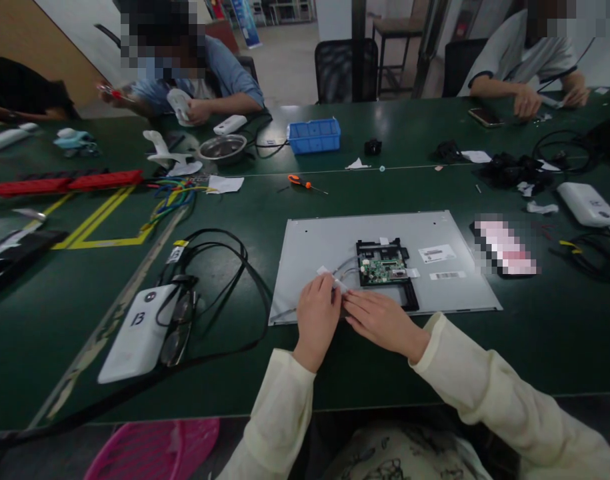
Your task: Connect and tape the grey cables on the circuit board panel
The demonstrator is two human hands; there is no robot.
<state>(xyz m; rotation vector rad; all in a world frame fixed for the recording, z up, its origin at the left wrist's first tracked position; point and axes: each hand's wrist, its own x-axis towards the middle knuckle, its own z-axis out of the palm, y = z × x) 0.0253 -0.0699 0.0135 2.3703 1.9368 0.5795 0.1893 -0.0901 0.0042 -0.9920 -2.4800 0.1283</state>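
A flat silver-grey display panel (325,247) lies face down on the table, with a green circuit board (385,268) in a black bracket (411,295) on its back. Grey cables (347,265) run from the board towards my hands. Over the panel's near left part, my left hand (317,317) has its fingers closed on a small strip of white tape (339,284). My right hand (382,321) meets it from the right, fingers together and tips pinching at the lower end of that tape. The exact grip is partly hidden by the fingers.
Left of the panel lie a white power bank (139,333), glasses (179,327) and a black cable loop (235,240). A phone (505,247) lies at the right. Beyond are an orange screwdriver (305,183) and a blue basket (313,137). Co-workers sit across the table.
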